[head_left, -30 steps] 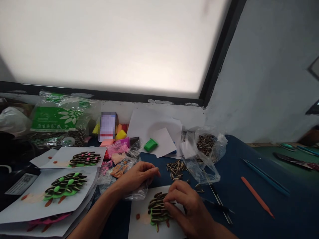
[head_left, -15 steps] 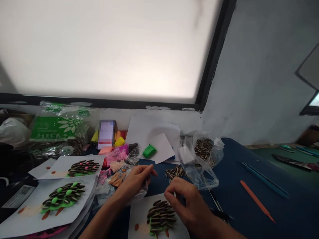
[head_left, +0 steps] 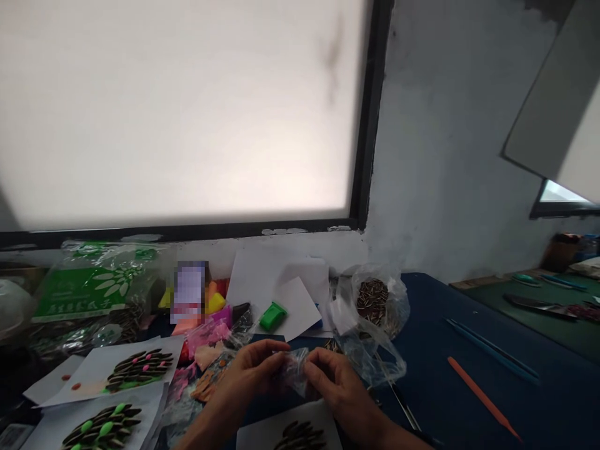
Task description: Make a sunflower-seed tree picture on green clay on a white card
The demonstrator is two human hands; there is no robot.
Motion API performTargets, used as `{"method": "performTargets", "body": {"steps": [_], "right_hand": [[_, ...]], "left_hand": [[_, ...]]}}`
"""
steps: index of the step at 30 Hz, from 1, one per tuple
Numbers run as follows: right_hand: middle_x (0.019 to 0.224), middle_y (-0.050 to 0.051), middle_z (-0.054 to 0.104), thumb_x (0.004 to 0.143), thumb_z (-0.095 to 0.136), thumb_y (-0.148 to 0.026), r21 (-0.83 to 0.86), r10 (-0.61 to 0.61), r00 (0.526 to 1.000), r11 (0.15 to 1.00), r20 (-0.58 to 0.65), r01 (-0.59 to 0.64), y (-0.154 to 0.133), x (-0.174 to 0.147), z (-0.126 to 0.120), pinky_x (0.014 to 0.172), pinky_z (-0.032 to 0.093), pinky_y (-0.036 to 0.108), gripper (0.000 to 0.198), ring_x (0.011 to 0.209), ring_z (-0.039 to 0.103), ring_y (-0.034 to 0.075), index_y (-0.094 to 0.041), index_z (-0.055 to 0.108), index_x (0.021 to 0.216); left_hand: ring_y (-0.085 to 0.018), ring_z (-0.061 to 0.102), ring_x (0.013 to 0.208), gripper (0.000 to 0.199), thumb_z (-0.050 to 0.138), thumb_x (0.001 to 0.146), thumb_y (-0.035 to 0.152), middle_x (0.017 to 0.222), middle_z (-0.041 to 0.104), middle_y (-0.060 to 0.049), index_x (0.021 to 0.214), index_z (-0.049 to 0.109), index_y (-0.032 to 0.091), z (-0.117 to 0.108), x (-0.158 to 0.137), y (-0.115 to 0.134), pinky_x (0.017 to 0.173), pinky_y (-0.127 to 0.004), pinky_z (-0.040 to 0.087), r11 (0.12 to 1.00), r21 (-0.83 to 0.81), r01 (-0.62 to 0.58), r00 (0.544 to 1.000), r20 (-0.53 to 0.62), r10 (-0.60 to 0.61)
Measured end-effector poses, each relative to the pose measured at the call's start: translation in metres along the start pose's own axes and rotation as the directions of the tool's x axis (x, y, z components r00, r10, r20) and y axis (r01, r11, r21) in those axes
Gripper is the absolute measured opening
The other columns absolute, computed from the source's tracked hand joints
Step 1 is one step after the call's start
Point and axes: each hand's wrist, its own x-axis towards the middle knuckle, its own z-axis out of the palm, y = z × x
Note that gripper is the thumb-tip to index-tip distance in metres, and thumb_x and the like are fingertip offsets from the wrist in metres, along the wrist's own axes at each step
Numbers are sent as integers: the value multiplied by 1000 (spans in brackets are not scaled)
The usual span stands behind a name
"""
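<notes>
Between my two hands a small clear plastic bag (head_left: pixel 297 370) is stretched out, and what it contains I cannot make out. My left hand (head_left: pixel 250 381) pinches one side of it and my right hand (head_left: pixel 340 381) pinches the other. Just below lies a white sheet (head_left: pixel 255 432) with a cluster of sunflower seeds (head_left: pixel 302 434) stuck on it, partly cut off by the frame. Loose sunflower seeds (head_left: pixel 332 345) lie behind my right hand. Beside my left hand are brown clay pieces (head_left: pixel 209 381) and pink clay (head_left: pixel 206 340) on plastic.
Finished seed-and-clay pictures (head_left: pixel 110 419) are stacked at left, with a green seed bag (head_left: pixel 84 287) behind. A green clay packet (head_left: pixel 272 316) rests on white paper (head_left: pixel 253 275). At right are a bag of seeds (head_left: pixel 372 300), blue tweezers (head_left: pixel 492 350) and an orange tool (head_left: pixel 482 397).
My hands have come together, and both now grip the clear plastic bag, with my right hand shifted left. The view has tilted up and turned right, so the seed picture shows less.
</notes>
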Motion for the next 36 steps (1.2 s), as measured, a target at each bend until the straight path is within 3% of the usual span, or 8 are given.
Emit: {"method": "performTargets", "body": {"steps": [6,11,17,25,30,33,36], "right_hand": [[63,-4,45,86,56,-42,-27,11,999,1000,-42,-13,1,4,-7,56,33,25,28,59,40,12,-19,51,71],[68,-3,52,78,65,-32,37,37,999,999,-21,-36,6,6,-8,61,39,26,19,64,49,14,-19,51,78],[65,-7,42,79,66,-34,93,-33,993,995,-112,44,10,7,-11,56,36,24,28,59,40,11,-22,41,76],[66,-3,51,74,72,-38,38,-41,975,998,-220,51,11,6,-8,58,37,25,31,60,44,12,-21,46,70],[69,1,56,79,65,-39,-12,-123,971,992,-204,123,17,7,-8,58,38,27,23,60,47,14,-17,62,71],[81,6,64,83,61,-36,-52,-150,974,988,-169,144,12,5,-8,67,44,30,23,73,57,19,-16,71,76],[83,7,68,88,55,-36,-25,-118,989,993,-90,116,6,3,-8,75,48,33,27,83,62,23,-17,75,86]], "left_hand": [[-19,67,63,60,93,46,54,85,77,-9,88,74,16,-4,5,-5,48,-25,50,999,-33,-14,993,-114,10],[-19,68,65,58,95,41,51,77,76,-7,82,77,15,1,4,-3,57,-27,54,998,-48,29,998,-47,-32],[-21,71,78,63,99,42,35,88,78,-8,98,76,19,5,3,-1,72,-29,54,992,-125,7,999,40,-2],[-23,72,72,56,96,50,38,88,77,-9,96,73,16,-1,4,-5,69,-33,55,997,-79,20,1000,-20,-22],[-23,71,75,59,97,43,43,84,76,-8,89,75,16,1,6,-7,77,-35,56,991,-133,-11,998,-60,3],[-24,70,74,60,93,44,56,80,76,-9,84,76,15,-3,11,-15,71,-34,57,992,-122,-19,992,-125,3],[-23,69,71,59,92,45,57,79,74,-8,83,75,15,-6,16,-24,70,-34,56,997,-74,-28,990,-140,17]]}}
